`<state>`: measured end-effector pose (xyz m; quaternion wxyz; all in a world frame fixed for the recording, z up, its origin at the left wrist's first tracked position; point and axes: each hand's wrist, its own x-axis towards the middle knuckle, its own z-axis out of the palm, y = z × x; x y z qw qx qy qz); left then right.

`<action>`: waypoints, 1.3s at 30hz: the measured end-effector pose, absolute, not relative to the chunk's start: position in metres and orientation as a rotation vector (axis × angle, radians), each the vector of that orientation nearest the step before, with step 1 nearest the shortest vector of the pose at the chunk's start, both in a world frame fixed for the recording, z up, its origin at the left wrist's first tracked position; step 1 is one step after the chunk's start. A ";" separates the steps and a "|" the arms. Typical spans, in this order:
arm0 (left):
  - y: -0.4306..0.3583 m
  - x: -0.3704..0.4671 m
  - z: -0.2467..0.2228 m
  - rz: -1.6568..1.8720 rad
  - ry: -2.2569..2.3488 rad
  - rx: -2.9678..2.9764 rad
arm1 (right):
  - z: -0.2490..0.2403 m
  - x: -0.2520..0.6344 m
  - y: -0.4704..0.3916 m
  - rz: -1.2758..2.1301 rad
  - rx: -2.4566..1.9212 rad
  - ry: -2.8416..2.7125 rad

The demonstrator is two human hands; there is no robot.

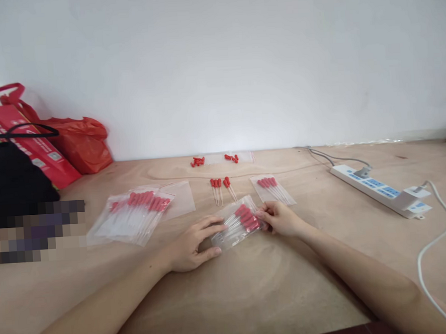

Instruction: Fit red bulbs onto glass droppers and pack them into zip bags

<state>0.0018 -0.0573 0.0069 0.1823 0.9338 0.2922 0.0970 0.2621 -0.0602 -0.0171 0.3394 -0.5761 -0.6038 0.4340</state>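
A clear plastic bag [236, 224] holding several red-capped droppers lies on the wooden table in front of me. My right hand [277, 218] pinches its right edge. My left hand [199, 241] rests at the bag's left side, fingers apart, fingertips touching the plastic. Just behind are several loose droppers [217, 190] and, beside them, a smaller group of loose droppers [229, 188]. To the right lies another bag of droppers [272, 188]. Overlapping filled bags [138, 212] are at the left, partly over a flat bag [183, 197].
Red rubber caps [197, 161] and more red caps [231, 158] lie near the wall beside clear bags. A white power strip [379, 190] with a white cable [424, 250] is on the right. Red bags [81, 145] and a black bag [16, 184] stand at the left.
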 end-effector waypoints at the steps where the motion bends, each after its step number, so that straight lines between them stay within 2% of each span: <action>1: -0.056 0.001 0.006 0.298 0.865 2.641 | -0.016 0.265 -0.058 1.116 -1.474 -1.553; 5: -0.043 -0.005 0.000 0.441 1.239 2.641 | -0.010 0.286 -0.036 0.916 -1.295 -1.577; 8: -0.029 -0.015 -0.006 0.456 1.551 2.610 | -0.003 0.308 -0.005 0.641 -1.281 -1.599; 13: -0.018 -0.023 -0.011 0.329 1.757 2.555 | 0.003 0.335 0.048 0.201 -1.447 -1.697; 16: -0.019 -0.020 -0.008 0.232 1.868 2.536 | -0.002 0.336 0.065 0.106 -1.462 -1.707; 20: -0.019 -0.019 0.000 0.157 2.014 2.569 | -0.014 0.321 0.061 -0.012 -1.448 -1.693; 24: -0.013 -0.023 0.002 0.087 2.147 2.602 | -0.025 0.296 0.026 -0.269 -1.363 -1.842; 26: -0.012 -0.024 0.000 0.277 2.110 2.652 | -0.028 0.284 0.005 -0.337 -1.303 -1.937; 28: -0.016 -0.023 -0.003 0.638 1.953 2.711 | -0.030 0.275 -0.012 -0.360 -1.297 -1.983; 31: -0.029 -0.019 -0.002 1.048 1.455 2.775 | -0.029 0.266 -0.023 -0.301 -1.329 -2.004; 33: -0.040 -0.016 0.004 0.988 1.090 2.789 | -0.027 0.262 -0.020 -0.244 -1.367 -1.985; 35: -0.048 -0.014 0.012 0.728 0.797 2.777 | -0.024 0.257 -0.012 -0.180 -1.414 -1.952; 39: -0.056 -0.012 0.022 0.245 0.657 2.714 | -0.018 0.241 0.008 0.034 -1.460 -1.931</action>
